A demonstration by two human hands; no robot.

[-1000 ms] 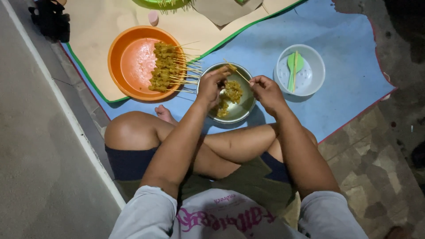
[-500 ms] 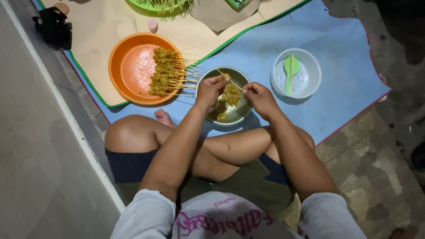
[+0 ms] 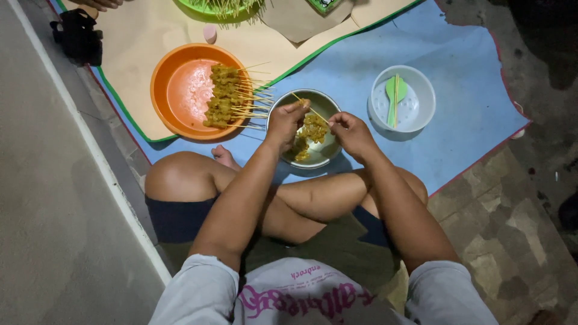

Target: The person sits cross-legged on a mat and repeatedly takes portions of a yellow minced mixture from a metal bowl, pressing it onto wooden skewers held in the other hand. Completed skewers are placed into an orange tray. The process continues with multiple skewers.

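bamboo skewer (image 3: 310,109) pinched between left hand (image 3: 284,122) and right hand (image 3: 351,133), seemingly over metal bowl (image 3: 322,153)

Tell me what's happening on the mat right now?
A person sits cross-legged on the ground, both hands over a metal bowl of yellowish marinated meat pieces. The left hand holds a piece of meat at a thin wooden skewer, whose other end the right hand pinches. Finished skewers lie piled in an orange bowl to the left. A white bowl with a green spoon sits to the right on the blue mat.
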